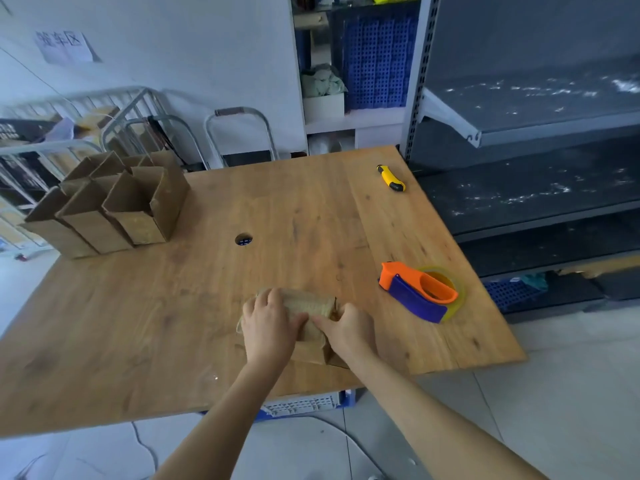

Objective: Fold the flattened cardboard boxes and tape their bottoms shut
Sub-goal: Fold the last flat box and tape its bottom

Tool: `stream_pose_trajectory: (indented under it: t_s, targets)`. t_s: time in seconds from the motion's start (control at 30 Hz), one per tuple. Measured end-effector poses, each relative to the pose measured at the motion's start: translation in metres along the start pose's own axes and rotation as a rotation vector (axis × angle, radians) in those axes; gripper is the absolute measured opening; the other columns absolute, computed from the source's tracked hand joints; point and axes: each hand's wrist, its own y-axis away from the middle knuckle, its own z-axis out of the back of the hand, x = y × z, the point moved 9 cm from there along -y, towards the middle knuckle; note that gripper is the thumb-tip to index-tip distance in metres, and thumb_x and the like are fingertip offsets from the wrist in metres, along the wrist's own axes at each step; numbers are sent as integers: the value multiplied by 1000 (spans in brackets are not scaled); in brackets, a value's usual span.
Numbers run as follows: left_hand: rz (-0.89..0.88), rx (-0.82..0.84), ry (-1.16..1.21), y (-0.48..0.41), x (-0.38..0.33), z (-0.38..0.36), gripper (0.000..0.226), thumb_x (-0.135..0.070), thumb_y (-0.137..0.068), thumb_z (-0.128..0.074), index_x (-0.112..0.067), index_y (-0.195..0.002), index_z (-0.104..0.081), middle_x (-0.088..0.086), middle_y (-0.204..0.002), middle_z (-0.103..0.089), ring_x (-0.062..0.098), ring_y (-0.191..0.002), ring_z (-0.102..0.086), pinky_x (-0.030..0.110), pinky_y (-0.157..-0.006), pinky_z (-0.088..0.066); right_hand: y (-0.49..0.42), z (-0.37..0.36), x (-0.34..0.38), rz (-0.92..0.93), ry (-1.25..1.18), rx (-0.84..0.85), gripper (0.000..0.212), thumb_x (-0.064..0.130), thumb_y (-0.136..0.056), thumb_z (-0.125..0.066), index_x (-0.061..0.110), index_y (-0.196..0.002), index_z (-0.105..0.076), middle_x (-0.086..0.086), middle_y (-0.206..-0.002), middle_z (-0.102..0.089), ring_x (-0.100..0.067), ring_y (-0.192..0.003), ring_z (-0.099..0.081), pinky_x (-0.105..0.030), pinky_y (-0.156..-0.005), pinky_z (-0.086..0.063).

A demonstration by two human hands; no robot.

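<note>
**Both hands on one box near the table's front edge**

From the head camera I look down on a wooden table [173, 323] with both bare arms reaching in from below. The cardboard box [311, 304] I am working on sits toward the near side of the table, a little right of its middle, and seems to lie on its side. It is small, brown and somewhat blurred, so I cannot make out how its flaps lie.

My left hand [268, 327] covers the box's left end, its fingers curled over the top edge and its thumb pointing in toward the middle. My right hand [346, 330] grips the right end, with its fingers wrapped round that side and its thumb pressed on the top face, close to the left thumb.

Just right of the box and apart from it, the orange and purple tape dispenser [420, 292] lies on the table with its roll of clear tape. Well beyond it, near the far right corner, lies a yellow and black utility knife [391, 178].

At the far left, a cluster of folded boxes [110, 206] stands upright with open tops, touching one another. A round hole [243, 239] pierces the tabletop between that cluster and my hands. Grey metal shelving [519, 133] stands along the right, and a blue crate [304, 405] shows under the table's front edge.
</note>
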Motion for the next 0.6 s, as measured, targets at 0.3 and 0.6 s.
stream_pose_trajectory:
  t_s: [0.3, 0.6]
  targets:
    - [233, 177, -70, -24, 32, -7, 77, -70, -64, -69, -11, -110, -50, 4, -104, -61, 28, -103, -58, 40, -78, -54, 2, -5, 0, -88, -53, -42, 44, 35, -79, -76, 10, -54, -51, -2, -52, -54, -15, -48, -52, -28, -43, -44]
    - [318, 94, 356, -35, 80, 15, 17, -29, -90, -60, -21, -99, -72, -4, -88, -69, 18, -77, -64, 31, -67, -54, 6, -16, -1, -178, -217, 35, 35, 31, -91, -64, -1, -79, -59, -12, -78, -61, -22, -75, -63, -39, -70, -61]
